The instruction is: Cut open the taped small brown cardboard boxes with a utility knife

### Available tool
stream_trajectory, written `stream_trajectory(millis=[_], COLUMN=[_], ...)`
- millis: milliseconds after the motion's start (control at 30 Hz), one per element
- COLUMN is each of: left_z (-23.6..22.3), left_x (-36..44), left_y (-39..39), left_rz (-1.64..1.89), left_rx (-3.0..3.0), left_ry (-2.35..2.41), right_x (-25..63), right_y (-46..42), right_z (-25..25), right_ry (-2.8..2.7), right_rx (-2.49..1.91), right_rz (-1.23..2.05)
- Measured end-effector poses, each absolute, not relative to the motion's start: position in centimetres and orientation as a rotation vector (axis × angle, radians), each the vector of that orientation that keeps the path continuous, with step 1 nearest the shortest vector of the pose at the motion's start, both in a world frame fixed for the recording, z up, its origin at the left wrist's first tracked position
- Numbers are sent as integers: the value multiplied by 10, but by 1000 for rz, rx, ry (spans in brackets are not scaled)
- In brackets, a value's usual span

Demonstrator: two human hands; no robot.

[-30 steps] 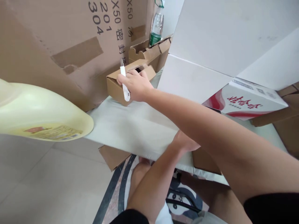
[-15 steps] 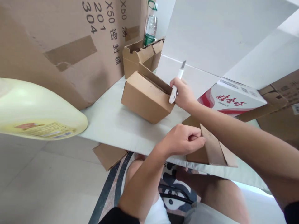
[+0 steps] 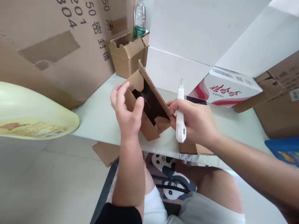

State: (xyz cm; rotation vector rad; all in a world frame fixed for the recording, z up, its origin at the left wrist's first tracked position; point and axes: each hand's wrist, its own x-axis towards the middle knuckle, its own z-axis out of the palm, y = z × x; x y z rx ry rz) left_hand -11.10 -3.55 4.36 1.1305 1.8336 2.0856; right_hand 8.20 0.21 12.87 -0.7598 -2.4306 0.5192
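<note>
A small brown cardboard box (image 3: pixel 135 81) is tilted above the light-coloured table, its open side and dark inside facing me. My left hand (image 3: pixel 128 113) is at the box's left end, thumb and fingers apart; whether a fingertip touches the cardboard I cannot tell. A white utility knife (image 3: pixel 180 115) with its blade out lies across my right hand (image 3: pixel 198 121), which is closed on it. The thumb and fingers of that hand also pinch the box's right edge. Below the right hand, another piece of brown cardboard (image 3: pixel 188 147) lies at the table's front edge, partly hidden.
Another open carton (image 3: pixel 126 60) stands behind, beside a water bottle (image 3: pixel 140 20). A large carton (image 3: pixel 58 62) and a pale yellow jug (image 3: pixel 35 109) are on the left. A red-and-white box (image 3: pixel 225 88) sits at the right. More cardboard (image 3: pixel 106 153) is below the table edge.
The box has been lifted and turned so its open side shows. My left hand has moved left and opened; my right hand, with the knife, has come lower and taken the box's edge.
</note>
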Motion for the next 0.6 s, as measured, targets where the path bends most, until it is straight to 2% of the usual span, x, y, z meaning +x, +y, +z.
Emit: stream_trajectory(millis=[233,600], left_z=[36,31], left_x=[-115,-113], left_y=[-24,-16], left_rz=[1949,1960], left_rx=[1211,1244], left_ry=[1876,1867], right_x=[106,118], right_y=[-20,-14], right_z=[119,103], right_ry=[-2309,-2283], right_rx=[-846,-782], right_rz=[723,733])
